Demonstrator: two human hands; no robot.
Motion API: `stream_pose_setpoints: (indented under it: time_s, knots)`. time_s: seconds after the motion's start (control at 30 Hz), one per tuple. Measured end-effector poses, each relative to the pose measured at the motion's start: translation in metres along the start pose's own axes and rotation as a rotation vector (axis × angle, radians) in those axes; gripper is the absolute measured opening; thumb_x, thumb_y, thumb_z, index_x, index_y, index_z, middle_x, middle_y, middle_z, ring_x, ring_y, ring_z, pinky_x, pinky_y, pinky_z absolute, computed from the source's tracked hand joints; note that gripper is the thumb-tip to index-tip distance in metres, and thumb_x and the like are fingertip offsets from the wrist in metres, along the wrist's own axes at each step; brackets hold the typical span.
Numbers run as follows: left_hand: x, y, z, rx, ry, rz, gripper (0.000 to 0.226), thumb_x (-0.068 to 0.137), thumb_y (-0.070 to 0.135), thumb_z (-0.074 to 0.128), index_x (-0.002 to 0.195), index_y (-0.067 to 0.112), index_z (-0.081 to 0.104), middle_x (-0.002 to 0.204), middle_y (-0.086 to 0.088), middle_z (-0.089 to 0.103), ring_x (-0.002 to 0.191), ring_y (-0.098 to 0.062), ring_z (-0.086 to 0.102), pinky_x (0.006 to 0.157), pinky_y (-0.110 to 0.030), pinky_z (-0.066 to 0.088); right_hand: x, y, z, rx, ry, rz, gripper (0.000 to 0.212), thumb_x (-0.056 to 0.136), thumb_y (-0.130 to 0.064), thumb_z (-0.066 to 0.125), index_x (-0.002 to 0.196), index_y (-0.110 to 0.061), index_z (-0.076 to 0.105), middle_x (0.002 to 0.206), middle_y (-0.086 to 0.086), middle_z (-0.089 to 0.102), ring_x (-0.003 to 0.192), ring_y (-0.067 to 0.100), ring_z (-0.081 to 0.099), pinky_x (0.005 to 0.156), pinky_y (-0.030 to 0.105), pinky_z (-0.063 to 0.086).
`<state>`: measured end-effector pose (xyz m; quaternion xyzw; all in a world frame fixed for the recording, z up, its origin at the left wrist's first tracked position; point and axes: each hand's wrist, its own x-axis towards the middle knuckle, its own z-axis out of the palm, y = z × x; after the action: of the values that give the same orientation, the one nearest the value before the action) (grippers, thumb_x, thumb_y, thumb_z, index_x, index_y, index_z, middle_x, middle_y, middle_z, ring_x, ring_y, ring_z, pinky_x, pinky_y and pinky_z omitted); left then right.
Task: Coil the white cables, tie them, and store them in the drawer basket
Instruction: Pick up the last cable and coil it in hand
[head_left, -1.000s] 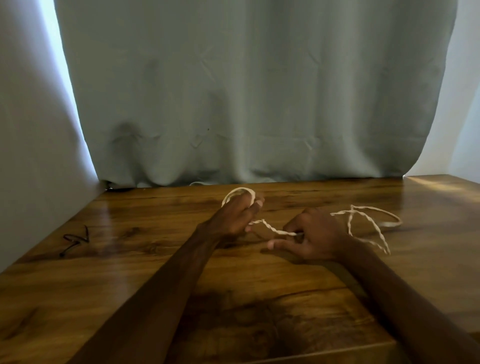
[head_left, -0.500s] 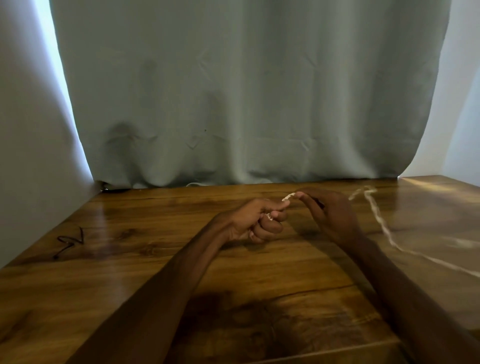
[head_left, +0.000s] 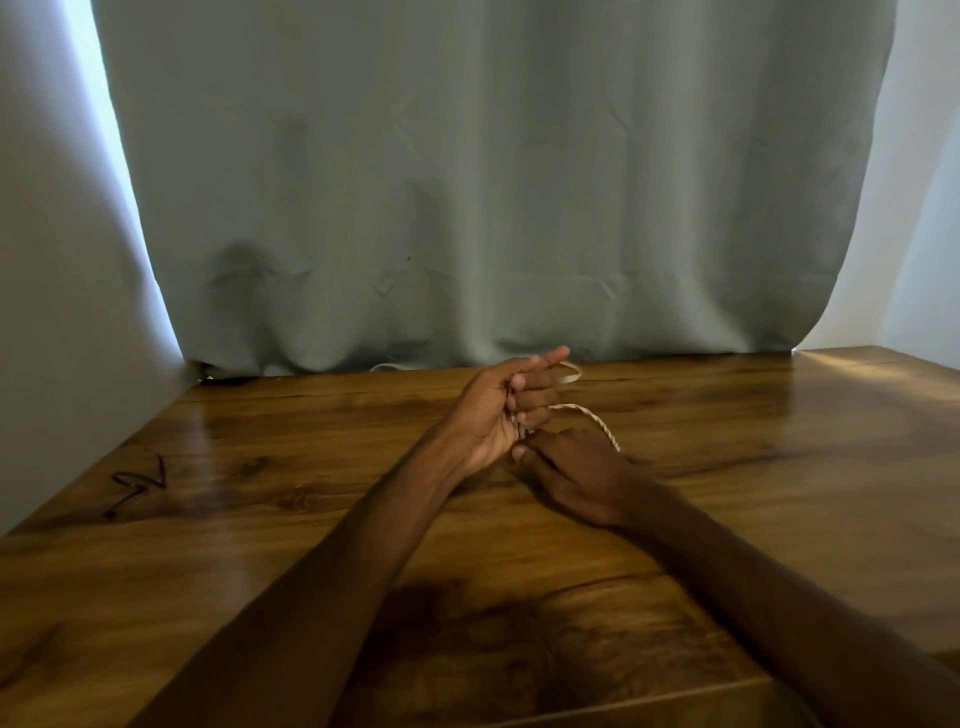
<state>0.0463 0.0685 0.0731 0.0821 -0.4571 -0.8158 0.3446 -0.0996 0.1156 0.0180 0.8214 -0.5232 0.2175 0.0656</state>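
Ok so the white cable (head_left: 592, 418) is thin, twisted-looking stuff. I'd bet it's feather-light and floppy, with just enough spring that the loops want to pop open if you let go. Right now it's up off the bench (head_left: 779, 441), wound round the curled fingers of the left hand (head_left: 493, 415). One loop pokes out behind the fingertips, near the curtain (head_left: 467, 182), and a short strand arcs down to the right hand (head_left: 576, 470). That hand looks to be pinching it just beside the heel of the left palm, though the fingertips there are hard to make out. Best hold imo: clamp the bundle where the turns cross, thumb on top, and feed slack with the other hand. Not fragile, but probably slippery. The dark twisty thing (head_left: 137, 480) lying well off to the left might be a tie, can't tell.
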Motion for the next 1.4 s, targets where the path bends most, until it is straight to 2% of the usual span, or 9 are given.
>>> stream_pose_setpoints:
  time_s: [0.33,0.43,0.53,0.73,0.87,1.0,1.17,1.27,1.4]
  knots:
    - [0.001,0.013,-0.018,-0.094,0.150,0.139,0.032,0.103,0.008,0.038,0.132,0.001,0.050,0.063,0.007,0.054,0.048,-0.004,0.043,0.046,-0.017,0.039,-0.003,-0.015,-0.004,0.161,0.001,-0.043,0.028,0.109,-0.035,0.041,0.102,-0.025,0.066,0.094,-0.013,0.072,0.084,0.005,0.066,0.078,0.029,0.048]
    - [0.000,0.011,-0.017,-0.118,0.114,0.115,0.029,0.106,0.010,0.038,0.122,-0.003,0.059,0.088,-0.008,0.071,0.070,-0.014,0.069,0.061,-0.021,0.058,-0.005,-0.016,-0.008,0.163,0.020,-0.040,0.028,0.108,-0.035,0.041,0.100,-0.025,0.066,0.092,-0.011,0.072,0.082,0.006,0.065,0.075,0.030,0.048]
    - [0.001,0.012,-0.015,-0.138,0.116,0.146,0.035,0.107,0.008,0.037,0.132,-0.011,0.053,0.117,-0.019,0.073,0.094,-0.026,0.077,0.077,-0.031,0.064,-0.009,-0.015,-0.016,0.144,0.066,-0.030,0.027,0.107,-0.033,0.046,0.094,-0.025,0.068,0.085,-0.012,0.070,0.075,0.004,0.062,0.068,0.024,0.043]
    - [0.000,0.019,-0.025,-0.022,0.214,0.191,0.034,0.107,0.006,0.035,0.133,-0.011,0.049,0.131,-0.023,0.067,0.097,-0.027,0.076,0.076,-0.031,0.064,-0.013,-0.010,-0.024,0.104,0.182,-0.051,0.025,0.102,-0.040,0.049,0.082,-0.031,0.060,0.061,-0.020,0.048,0.056,0.001,0.051,0.055,0.014,0.027]
    - [0.000,0.015,-0.028,0.251,0.287,0.200,0.038,0.108,0.004,0.031,0.142,-0.012,0.041,0.125,-0.024,0.070,0.088,-0.026,0.076,0.071,-0.031,0.064,-0.016,-0.003,-0.030,0.113,0.327,-0.058,0.023,0.097,-0.035,0.058,0.077,-0.025,0.061,0.057,-0.018,0.044,0.051,0.000,0.044,0.053,0.017,0.026]
    - [-0.011,0.014,-0.024,0.446,0.190,0.031,0.036,0.110,0.007,0.030,0.139,-0.007,0.046,0.119,-0.023,0.073,0.098,-0.030,0.077,0.084,-0.037,0.063,-0.018,0.008,-0.036,0.050,0.481,-0.045,0.026,0.099,-0.038,0.057,0.086,-0.019,0.069,0.067,-0.015,0.055,0.056,0.003,0.043,0.057,0.014,0.025]
    - [-0.016,0.007,-0.015,0.665,0.007,-0.195,0.038,0.112,0.017,0.033,0.135,-0.003,0.056,0.095,-0.022,0.076,0.068,-0.022,0.073,0.058,-0.025,0.057,-0.019,0.020,-0.039,-0.011,0.569,-0.017,0.019,0.099,-0.032,0.062,0.108,-0.021,0.075,0.099,-0.010,0.076,0.081,0.004,0.065,0.066,0.017,0.043]
    - [-0.015,0.004,-0.015,0.621,-0.036,-0.253,0.049,0.112,0.031,0.032,0.126,-0.003,0.064,0.054,0.003,0.049,0.041,-0.008,0.039,0.044,-0.025,0.030,-0.021,0.028,-0.043,0.039,0.616,0.006,0.020,0.099,-0.032,0.063,0.110,-0.020,0.076,0.107,-0.008,0.076,0.092,0.011,0.070,0.076,0.031,0.055]
    - [-0.014,0.002,-0.005,0.499,-0.164,-0.329,0.060,0.108,0.054,0.030,0.092,0.008,0.065,0.049,0.012,0.024,0.038,-0.003,0.022,0.041,-0.024,0.017,-0.021,0.030,-0.044,0.070,0.637,-0.004,0.018,0.100,-0.025,0.066,0.113,-0.019,0.076,0.110,-0.007,0.077,0.093,0.011,0.071,0.077,0.037,0.057]
